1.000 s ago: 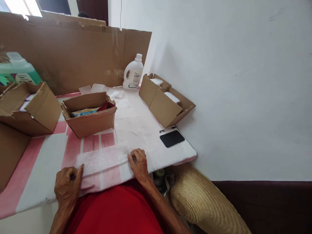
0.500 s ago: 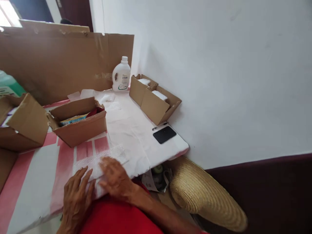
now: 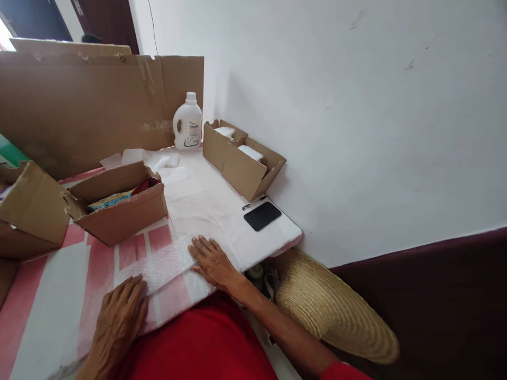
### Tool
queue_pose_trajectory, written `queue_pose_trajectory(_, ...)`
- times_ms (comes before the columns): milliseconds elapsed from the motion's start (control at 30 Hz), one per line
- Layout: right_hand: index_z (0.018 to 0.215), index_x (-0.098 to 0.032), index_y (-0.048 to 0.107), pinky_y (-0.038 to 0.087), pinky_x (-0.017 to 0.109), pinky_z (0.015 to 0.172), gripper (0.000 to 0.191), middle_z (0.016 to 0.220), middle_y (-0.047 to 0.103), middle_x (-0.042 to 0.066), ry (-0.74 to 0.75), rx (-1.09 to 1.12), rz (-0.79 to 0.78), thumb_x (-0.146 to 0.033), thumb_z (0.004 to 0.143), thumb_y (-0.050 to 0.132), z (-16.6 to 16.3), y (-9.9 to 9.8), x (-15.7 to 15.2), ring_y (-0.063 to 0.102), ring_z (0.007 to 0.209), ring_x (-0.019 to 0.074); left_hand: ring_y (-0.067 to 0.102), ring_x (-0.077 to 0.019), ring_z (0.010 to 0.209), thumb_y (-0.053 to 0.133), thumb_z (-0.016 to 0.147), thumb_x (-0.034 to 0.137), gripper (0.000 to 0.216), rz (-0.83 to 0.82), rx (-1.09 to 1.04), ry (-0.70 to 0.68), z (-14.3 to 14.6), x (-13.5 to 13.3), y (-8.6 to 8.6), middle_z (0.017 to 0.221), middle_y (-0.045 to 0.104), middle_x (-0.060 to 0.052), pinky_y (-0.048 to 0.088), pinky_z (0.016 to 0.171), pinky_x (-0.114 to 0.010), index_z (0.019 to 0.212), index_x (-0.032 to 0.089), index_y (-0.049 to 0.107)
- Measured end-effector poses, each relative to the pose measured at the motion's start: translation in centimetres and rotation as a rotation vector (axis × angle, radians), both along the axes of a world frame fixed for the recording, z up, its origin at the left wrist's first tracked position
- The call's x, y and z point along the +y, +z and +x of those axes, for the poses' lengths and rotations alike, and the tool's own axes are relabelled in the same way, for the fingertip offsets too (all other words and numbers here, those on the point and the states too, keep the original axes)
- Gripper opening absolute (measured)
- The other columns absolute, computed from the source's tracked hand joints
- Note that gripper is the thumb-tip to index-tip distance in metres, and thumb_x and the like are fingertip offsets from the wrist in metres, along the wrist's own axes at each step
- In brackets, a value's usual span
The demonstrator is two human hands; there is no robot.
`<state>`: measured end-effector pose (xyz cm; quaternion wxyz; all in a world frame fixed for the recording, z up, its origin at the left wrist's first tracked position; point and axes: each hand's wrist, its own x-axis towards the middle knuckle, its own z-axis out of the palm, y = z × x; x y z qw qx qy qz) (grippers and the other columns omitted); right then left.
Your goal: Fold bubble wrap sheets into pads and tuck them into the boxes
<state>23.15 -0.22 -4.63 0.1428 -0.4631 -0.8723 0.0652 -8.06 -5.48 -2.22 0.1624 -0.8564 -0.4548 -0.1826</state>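
Right hand (image 3: pixel 214 263), shifted rightward, and left hand (image 3: pixel 120 312) lie released on clear oblong bubble wrap (image 3: pixel 167 264), spread flat, unrolled, near the front edge of the pink-and-white cloth-covered desk (image 3: pixel 59 293).

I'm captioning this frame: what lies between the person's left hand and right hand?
A strip of bubble wrap lies between the left hand and the right hand, as the head view shows.

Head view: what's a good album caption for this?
Left hand and right hand at opposite ends of a bubble-wrap strip, with an open cardboard box and a white handled bottle beyond.
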Motion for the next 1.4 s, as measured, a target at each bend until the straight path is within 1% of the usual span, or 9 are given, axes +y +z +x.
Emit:
queue_pose_trajectory(200, 0.120, -0.014, 0.065, 0.047, 0.048, 0.104, 0.023, 0.139, 0.062, 0.018, 0.161, -0.024, 0.251, -0.013, 0.101, 0.053, 0.1, 1.7, 2.5, 0.053, 0.134, 0.0298, 0.067, -0.0223, 0.089, 0.052, 0.092, 0.016, 0.019, 0.065, -0.011, -0.159, 0.7, -0.2, 2.0, 0.097, 0.074, -0.008, 0.045, 0.081, -0.034, 0.107, 0.019, 0.064)
queue_pose_trajectory(367, 0.105, -0.015, 0.068, 0.052, 0.040, 0.083, 0.024, 0.111, 0.070, 0.014, 0.175, -0.044, 0.298, -0.012, 0.104, 0.044, 0.7, 1.6, 3.1, 0.062, 0.109, 0.0272, 0.065, -0.0198, 0.086, 0.054, 0.091, 0.008, 0.023, -0.008, -0.120, -0.167, 2.5, -2.1, 2.3, 0.090, 0.071, -0.005, 0.046, 0.084, -0.033, 0.110, 0.019, 0.063)
queue_pose_trajectory(500, 0.106, -0.016, 0.068, 0.053, 0.039, 0.085, 0.026, 0.102, 0.070, 0.012, 0.182, 0.007, 0.242, -0.010, 0.103, 0.043, 0.9, 0.6, 3.1, 0.062, 0.101, 0.0245, 0.065, -0.0203, 0.088, 0.050, 0.094, 0.012, 0.022, 0.007, -0.141, -0.166, 2.0, -2.2, 1.7, 0.092, 0.071, -0.007, 0.047, 0.083, -0.033, 0.110, 0.019, 0.063)
queue_pose_trajectory(800, 0.128, -0.013, 0.063, 0.049, 0.043, 0.104, 0.040, 0.133, 0.064, 0.016, 0.120, 0.066, 0.160, -0.001, 0.097, 0.041, 0.7, 1.1, 3.3, 0.056, 0.126, 0.0261, 0.065, -0.0220, 0.110, 0.046, 0.090, 0.003, 0.034, -0.078, -0.198, -0.277, 1.0, -2.2, 1.6, 0.106, 0.074, -0.008, 0.047, 0.098, -0.037, 0.114, 0.020, 0.063)
queue_pose_trajectory(933, 0.145, -0.015, 0.048, 0.043, 0.048, 0.109, 0.059, 0.152, 0.047, 0.018, 0.164, 0.134, 0.025, -0.012, 0.087, 0.060, 0.1, 3.9, -0.7, 0.044, 0.138, 0.0318, 0.067, -0.0187, 0.103, 0.044, 0.094, 0.007, 0.030, -0.053, -0.215, -0.339, 3.3, -2.2, 2.7, 0.097, 0.075, -0.004, 0.045, 0.102, -0.036, 0.112, 0.020, 0.064)
queue_pose_trajectory(1000, 0.144, -0.017, 0.049, 0.045, 0.047, 0.106, 0.062, 0.147, 0.052, 0.017, 0.233, 0.223, -0.052, -0.025, 0.086, 0.068, -0.5, 4.6, -3.3, 0.048, 0.131, 0.0317, 0.068, -0.0160, 0.092, 0.044, 0.093, 0.005, 0.030, -0.067, -0.261, -0.337, 4.9, -2.2, 3.6, 0.091, 0.075, -0.002, 0.044, 0.103, -0.036, 0.109, 0.020, 0.064)
queue_pose_trajectory(1133, 0.118, -0.018, 0.066, 0.051, 0.037, 0.090, 0.024, 0.108, 0.071, 0.010, 0.151, 0.554, -0.111, -0.018, 0.098, 0.054, -1.6, 3.1, -6.4, 0.062, 0.102, 0.0223, 0.069, -0.0131, 0.083, 0.055, 0.091, 0.011, 0.026, -0.291, -0.473, -0.319, 7.1, -1.6, 5.1, 0.088, 0.073, 0.001, 0.052, 0.089, -0.028, 0.113, 0.024, 0.062)
queue_pose_trajectory(1300, 0.094, -0.020, 0.070, 0.051, 0.029, 0.078, 0.019, 0.092, 0.070, 0.004, -0.124, 0.939, -0.263, -0.026, 0.101, 0.054, -1.9, 1.5, -6.4, 0.064, 0.087, 0.0181, 0.072, -0.0207, 0.104, 0.076, 0.081, 0.042, 0.069, -0.870, -0.757, -0.138, 6.9, 0.4, 4.5, 0.117, 0.074, -0.006, 0.058, 0.086, -0.029, 0.142, 0.027, 0.048)
queue_pose_trajectory(1400, 0.084, -0.020, 0.067, 0.047, 0.027, 0.073, 0.024, 0.085, 0.066, 0.002, -0.210, 0.950, -0.296, -0.030, 0.101, 0.054, -1.8, 1.9, -6.3, 0.060, 0.080, 0.0167, 0.072, -0.0218, 0.096, 0.070, 0.083, 0.050, 0.046, -0.934, -0.826, -0.017, 7.1, 1.3, 2.9, 0.109, 0.076, -0.006, 0.058, 0.083, -0.031, 0.121, 0.023, 0.065)
